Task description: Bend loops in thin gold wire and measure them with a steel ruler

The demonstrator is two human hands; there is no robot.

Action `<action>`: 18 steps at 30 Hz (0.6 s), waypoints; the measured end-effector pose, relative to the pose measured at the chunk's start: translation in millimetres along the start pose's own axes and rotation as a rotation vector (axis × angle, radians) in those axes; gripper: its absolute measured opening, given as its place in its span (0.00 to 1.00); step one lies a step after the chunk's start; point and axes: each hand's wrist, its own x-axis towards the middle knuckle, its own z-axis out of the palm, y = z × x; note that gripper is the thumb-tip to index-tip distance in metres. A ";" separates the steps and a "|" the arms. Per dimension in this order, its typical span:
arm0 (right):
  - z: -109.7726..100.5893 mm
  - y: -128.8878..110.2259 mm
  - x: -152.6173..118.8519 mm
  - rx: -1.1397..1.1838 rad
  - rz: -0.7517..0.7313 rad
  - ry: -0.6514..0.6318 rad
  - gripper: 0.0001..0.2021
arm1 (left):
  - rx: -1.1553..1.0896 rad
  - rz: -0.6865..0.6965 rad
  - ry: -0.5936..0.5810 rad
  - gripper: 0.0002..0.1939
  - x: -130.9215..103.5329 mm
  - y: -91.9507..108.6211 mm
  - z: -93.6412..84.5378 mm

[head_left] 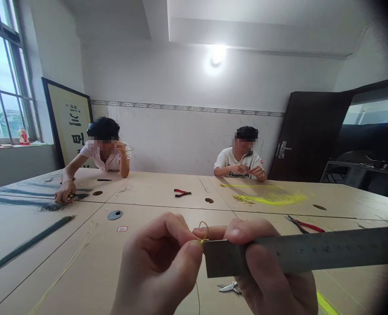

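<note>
Yellow cord loop pinched at the end of a metal ruler

Nearest, the left hand [163,269] has its thumb and index finger closed on a thin yellow cord [208,229]. The cord stands up in a small, narrow, rounded loop, with a tight knot at its base and short ends poking out to the right. The knot sits right at the tips of the left fingers, beside the corner of a metal ruler [312,251]; the loop rises just above them, and a finger that seems to be the right hand's lies behind it. Whether that finger touches the cord cannot be told. The right hand [274,282] grips the ruler near its end, thumb on the face and fingers along the upper edge. The ruler is dull grey, its marks blurred.

Under the hands, silver scissors [230,287] lie on the surface [161,202], with bright yellow strands [327,302] to the right and pale cords [65,267] to the left. Beyond are a dark green bundle [29,246], a grey disc [115,215] and two red-handled pliers [304,225].

At the far side, one co-worker [110,162] reaches to dark strands; another [233,158] has both hands together near a yellow bundle [279,199].
</note>
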 end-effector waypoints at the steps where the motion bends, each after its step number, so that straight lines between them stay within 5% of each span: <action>1: 0.1 -0.2 0.1 0.000 0.000 -0.001 0.10 | -0.001 0.001 -0.006 0.09 -0.3 -0.1 -0.3; 13: -0.3 -0.5 1.3 0.021 0.013 -0.003 0.10 | 0.014 0.001 -0.032 0.08 -0.3 0.0 -2.5; 18: 14.2 0.3 -1.1 0.043 0.017 0.123 0.07 | 0.086 0.013 0.189 0.11 -2.4 0.6 11.3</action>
